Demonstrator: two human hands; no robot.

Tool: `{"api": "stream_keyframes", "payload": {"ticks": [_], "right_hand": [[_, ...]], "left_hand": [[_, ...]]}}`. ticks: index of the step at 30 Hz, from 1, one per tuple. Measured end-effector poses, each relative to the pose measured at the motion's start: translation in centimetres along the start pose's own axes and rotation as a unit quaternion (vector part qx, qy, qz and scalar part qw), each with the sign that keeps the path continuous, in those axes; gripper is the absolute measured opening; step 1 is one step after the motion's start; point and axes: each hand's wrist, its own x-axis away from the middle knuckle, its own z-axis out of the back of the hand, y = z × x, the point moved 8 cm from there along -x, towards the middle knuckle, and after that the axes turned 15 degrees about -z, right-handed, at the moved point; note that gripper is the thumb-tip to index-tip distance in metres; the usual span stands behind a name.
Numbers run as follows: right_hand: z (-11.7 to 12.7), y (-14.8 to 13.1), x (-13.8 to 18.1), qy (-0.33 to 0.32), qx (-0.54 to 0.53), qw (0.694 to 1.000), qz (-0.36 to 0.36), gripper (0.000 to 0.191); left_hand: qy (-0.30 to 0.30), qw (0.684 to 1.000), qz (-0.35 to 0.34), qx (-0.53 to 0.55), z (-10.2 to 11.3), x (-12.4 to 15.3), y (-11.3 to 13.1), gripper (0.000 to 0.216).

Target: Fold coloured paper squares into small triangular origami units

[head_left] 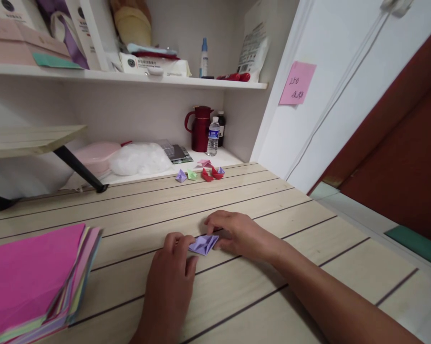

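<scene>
A small piece of folded purple paper (203,244) lies on the wooden-look table between my two hands. My left hand (172,272) has its fingers curled, with the fingertips pressing on the paper's left end. On the other side, the bent thumb and fingers of my right hand (235,234) close around the right tip. Beyond them, along the table's back edge, sit small folded paper pieces: a purple one (180,176), a green one (191,175), red ones (217,173) and a pink one (204,163).
A stack of coloured paper (32,272), magenta on top, lies at the left. Behind the table, a shelf holds a red jug (201,129), a water bottle (213,137) and a white plastic bag (140,159). A small raised stand (32,138) is at the back left.
</scene>
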Motion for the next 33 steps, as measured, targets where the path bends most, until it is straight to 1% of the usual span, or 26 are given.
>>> {"api": "stream_keyframes", "payload": {"ticks": [5, 8, 11, 15, 20, 28, 33], "right_hand": [[-0.1, -0.2, 0.2, -0.007, -0.012, 1.000, 0.023, 0.028], [-0.1, -0.3, 0.2, -0.013, -0.015, 0.999, 0.025, 0.028], [-0.1, -0.4, 0.2, -0.019, -0.013, 0.999, 0.032, 0.026], [-0.1, -0.5, 0.3, -0.020, -0.010, 0.999, 0.047, 0.021], [-0.2, -0.3, 0.3, -0.021, -0.016, 0.999, 0.040, 0.020], [-0.4, -0.4, 0.2, -0.038, -0.016, 0.998, 0.045, 0.021], [-0.3, -0.9, 0.4, -0.045, 0.001, 0.997, 0.065, 0.027]], "left_hand": [[0.072, 0.997, -0.001, 0.025, 0.8, 0.4, -0.5, 0.032], [0.087, 0.995, -0.018, 0.034, 1.0, 0.4, -0.6, 0.040], [0.066, 0.997, -0.038, 0.016, 0.9, 0.2, -0.4, 0.042], [0.041, 0.997, -0.070, -0.013, 0.7, -0.3, 0.3, 0.033], [0.025, 0.996, -0.081, -0.011, 0.7, -0.6, 0.8, 0.026], [-0.032, 0.998, -0.054, -0.029, 0.3, -0.5, 0.9, 0.026], [-0.044, 0.997, -0.052, -0.031, 0.3, -0.6, 1.1, 0.027]]}}
